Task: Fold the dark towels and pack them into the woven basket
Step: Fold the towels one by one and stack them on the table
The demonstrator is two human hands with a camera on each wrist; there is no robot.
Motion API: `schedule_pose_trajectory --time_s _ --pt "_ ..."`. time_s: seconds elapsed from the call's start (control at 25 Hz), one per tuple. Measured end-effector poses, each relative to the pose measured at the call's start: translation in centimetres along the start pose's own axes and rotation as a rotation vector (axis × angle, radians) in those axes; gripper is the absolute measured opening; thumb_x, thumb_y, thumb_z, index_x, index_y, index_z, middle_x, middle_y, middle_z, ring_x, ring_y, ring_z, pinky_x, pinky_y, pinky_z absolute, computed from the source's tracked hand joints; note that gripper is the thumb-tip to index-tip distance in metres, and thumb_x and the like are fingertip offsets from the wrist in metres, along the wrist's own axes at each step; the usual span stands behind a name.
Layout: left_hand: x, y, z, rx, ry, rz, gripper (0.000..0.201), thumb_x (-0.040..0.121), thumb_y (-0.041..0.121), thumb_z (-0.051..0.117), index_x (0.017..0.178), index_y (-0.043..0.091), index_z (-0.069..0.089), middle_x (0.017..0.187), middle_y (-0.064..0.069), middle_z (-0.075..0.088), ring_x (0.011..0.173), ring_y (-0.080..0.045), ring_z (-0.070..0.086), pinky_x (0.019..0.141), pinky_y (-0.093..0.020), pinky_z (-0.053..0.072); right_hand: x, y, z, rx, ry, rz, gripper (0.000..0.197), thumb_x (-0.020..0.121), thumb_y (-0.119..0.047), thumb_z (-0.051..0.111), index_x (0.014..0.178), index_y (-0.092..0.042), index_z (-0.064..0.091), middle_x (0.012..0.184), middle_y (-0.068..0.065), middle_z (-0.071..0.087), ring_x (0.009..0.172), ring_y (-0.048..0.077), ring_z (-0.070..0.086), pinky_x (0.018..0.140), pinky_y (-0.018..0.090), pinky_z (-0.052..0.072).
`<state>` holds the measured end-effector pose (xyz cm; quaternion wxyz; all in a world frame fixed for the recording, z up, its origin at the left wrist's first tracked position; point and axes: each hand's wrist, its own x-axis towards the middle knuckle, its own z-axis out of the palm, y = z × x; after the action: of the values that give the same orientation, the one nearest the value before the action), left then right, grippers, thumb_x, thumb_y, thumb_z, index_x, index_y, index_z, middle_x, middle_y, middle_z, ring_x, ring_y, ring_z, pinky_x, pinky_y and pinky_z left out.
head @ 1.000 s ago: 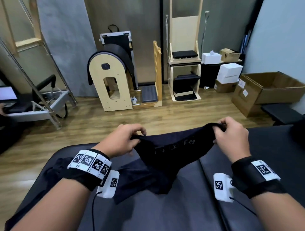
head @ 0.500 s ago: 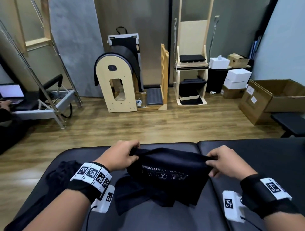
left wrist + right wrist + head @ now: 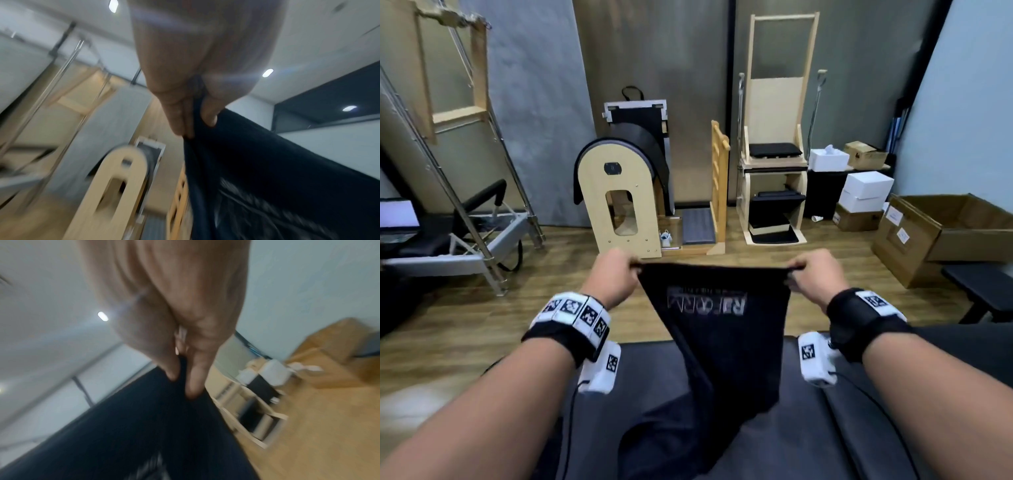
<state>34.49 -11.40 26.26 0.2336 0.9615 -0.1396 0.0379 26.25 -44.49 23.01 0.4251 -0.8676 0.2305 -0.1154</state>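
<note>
Here, in the head view, a dark towel [image 3: 722, 342] hung stretched between both hands above a black padded table [image 3: 859, 428]. The left hand [image 3: 613, 277] pinched the towel's upper left corner and the right hand [image 3: 815, 274] pinched its upper right corner, so the top edge ran taut between them. Pale lettering showed near the top of the towel, and its lower end reached the table. Beyond the towel stood a wooden ladder barrel [image 3: 619, 198]; an open cardboard box [image 3: 945, 233] lay to the right of it.

In the left wrist view, the left hand's fingers [image 3: 180, 116] and thumb were closed on a gathered corner of the towel, which fell away below and to the right.

In the right wrist view, though blurred, the right hand's fingers [image 3: 197, 378] and thumb clamped the other corner, with the cloth hanging beneath them.
</note>
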Motion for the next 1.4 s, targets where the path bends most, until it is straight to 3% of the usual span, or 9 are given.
schedule_pose_trajectory --time_s 0.12,0.2,0.32,0.4,0.68,0.92,1.16,1.28,1.4 --pt "3.9 3.7 -9.1 0.077 0.349 0.247 0.022 0.087 0.004 0.057 0.100 0.004 0.075 0.105 -0.020 0.072 0.102 -0.038 0.065 0.088 -0.038 0.049 1.6 -9.5 -4.5 0.049 0.368 -0.277 0.029 0.083 -0.003 0.059 0.093 -0.017 0.082 0.094 0.005 0.078 0.096 0.022 0.069 0.094 0.031 0.054" --pt "4.2 5.0 -13.9 0.137 0.483 0.364 0.022 0.086 0.005 0.058 0.099 0.005 0.075 0.106 -0.018 0.072 0.102 -0.038 0.066 0.085 -0.040 0.050 1.3 -13.3 -7.2 0.179 0.518 -0.394 0.029 0.084 -0.007 0.057 0.096 -0.019 0.081 0.092 0.002 0.078 0.095 0.020 0.071 0.092 0.031 0.055" --pt "2.7 5.1 -16.8 0.196 0.554 0.422 0.025 0.085 0.006 0.055 0.097 0.004 0.077 0.113 -0.018 0.072 0.105 -0.040 0.065 0.089 -0.044 0.050 -0.2 -13.9 -8.9 0.234 0.574 -0.467 0.026 0.085 -0.011 0.060 0.097 -0.019 0.082 0.090 -0.001 0.078 0.091 0.014 0.072 0.092 0.031 0.057" --pt "1.0 4.6 -16.2 0.184 0.542 0.431 0.027 0.082 0.007 0.052 0.094 0.005 0.077 0.099 -0.021 0.074 0.094 -0.043 0.067 0.083 -0.045 0.054 -2.1 -12.2 -9.0 0.163 0.563 -0.482 0.023 0.088 -0.012 0.062 0.100 -0.018 0.081 0.093 0.001 0.078 0.093 0.015 0.071 0.092 0.031 0.056" --pt "-8.0 2.5 -4.3 0.098 0.288 0.277 0.022 0.089 0.004 0.061 0.098 0.013 0.078 0.094 -0.010 0.077 0.091 -0.032 0.070 0.082 -0.035 0.056 -10.8 1.1 -7.8 -0.088 0.369 -0.365 0.018 0.088 -0.011 0.071 0.100 -0.018 0.082 0.096 0.006 0.079 0.092 0.025 0.072 0.081 0.025 0.049" --pt "-18.1 2.5 7.4 -0.027 -0.165 0.113 0.016 0.090 0.009 0.061 0.089 0.018 0.074 0.086 0.002 0.075 0.088 -0.017 0.069 0.078 -0.028 0.052 -18.0 16.2 -6.2 -0.308 0.027 -0.174 0.022 0.088 -0.007 0.067 0.098 -0.019 0.082 0.099 0.000 0.079 0.104 0.025 0.072 0.090 0.029 0.050" --pt "-25.4 2.8 12.8 -0.014 -0.381 0.058 0.022 0.092 0.018 0.062 0.076 0.033 0.064 0.078 0.007 0.072 0.077 -0.005 0.066 0.066 -0.014 0.044 -22.4 22.4 -7.8 -0.403 -0.181 -0.100 0.018 0.091 -0.014 0.064 0.092 -0.023 0.080 0.090 -0.001 0.077 0.097 0.025 0.070 0.080 0.026 0.047" --pt "-28.3 3.2 13.7 0.015 -0.547 0.029 0.018 0.093 0.022 0.064 0.076 0.030 0.064 0.080 0.006 0.071 0.078 -0.006 0.065 0.071 -0.020 0.047 -23.5 23.4 -9.4 -0.439 -0.386 -0.019 0.019 0.090 -0.013 0.059 0.079 -0.021 0.072 0.070 -0.003 0.073 0.076 0.020 0.074 0.066 0.022 0.050" --pt "-30.9 3.7 13.7 -0.031 -0.719 -0.006 0.025 0.090 0.016 0.065 0.068 0.026 0.065 0.067 0.009 0.065 0.062 -0.003 0.062 0.063 -0.019 0.048 -24.2 23.4 -10.5 -0.427 -0.608 0.073 0.017 0.082 -0.006 0.052 0.077 -0.004 0.068 0.059 0.013 0.072 0.051 0.026 0.072 0.048 0.028 0.054"
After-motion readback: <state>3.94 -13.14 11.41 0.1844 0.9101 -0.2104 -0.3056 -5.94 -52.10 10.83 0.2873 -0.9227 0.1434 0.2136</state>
